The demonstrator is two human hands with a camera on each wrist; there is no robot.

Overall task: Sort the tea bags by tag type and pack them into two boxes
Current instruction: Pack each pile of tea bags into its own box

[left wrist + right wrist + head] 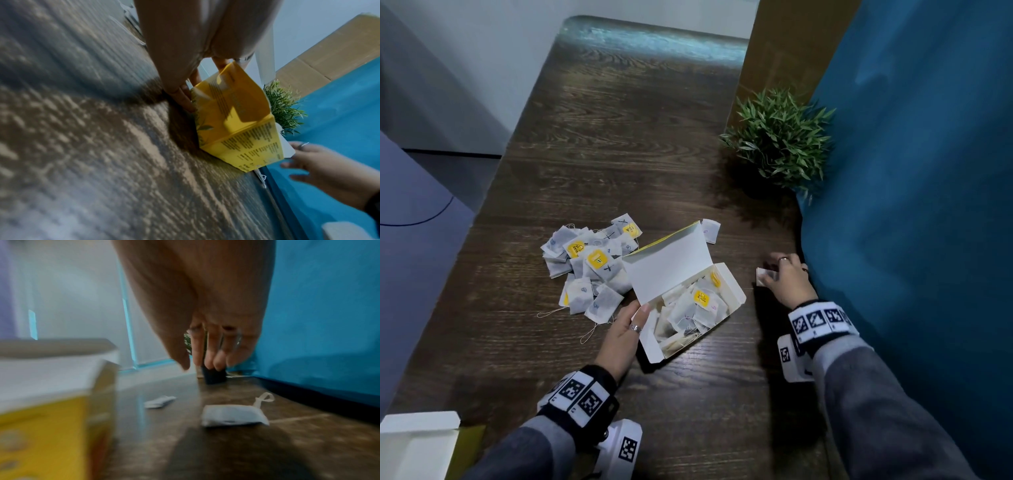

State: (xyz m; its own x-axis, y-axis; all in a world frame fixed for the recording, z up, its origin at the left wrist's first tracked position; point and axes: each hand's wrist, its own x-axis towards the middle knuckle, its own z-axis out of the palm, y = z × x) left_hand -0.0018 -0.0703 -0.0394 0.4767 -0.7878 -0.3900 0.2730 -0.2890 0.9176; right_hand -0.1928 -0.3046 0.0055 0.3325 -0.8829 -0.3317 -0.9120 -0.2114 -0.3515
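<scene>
Box (236, 129), yellow card, in L fingers' (186, 99) pinch; R fingers (218, 360) slack over tea bag (234, 416)

A dark wooden table (640, 137) carries a pile of tea bags (589, 270), an open box (654, 346) beside it, a lone tea bag (710, 230) behind the lid, a stray tea bag (765, 275) to the right, a second box (417, 442) at the near left corner, and a potted plant (780, 137) at the right edge.

Dark wood table (619, 137), small green potted plant (780, 137) nr blue fabric (911, 171), brown cardboard panel (791, 41) behind, pale wall (500, 41)
</scene>
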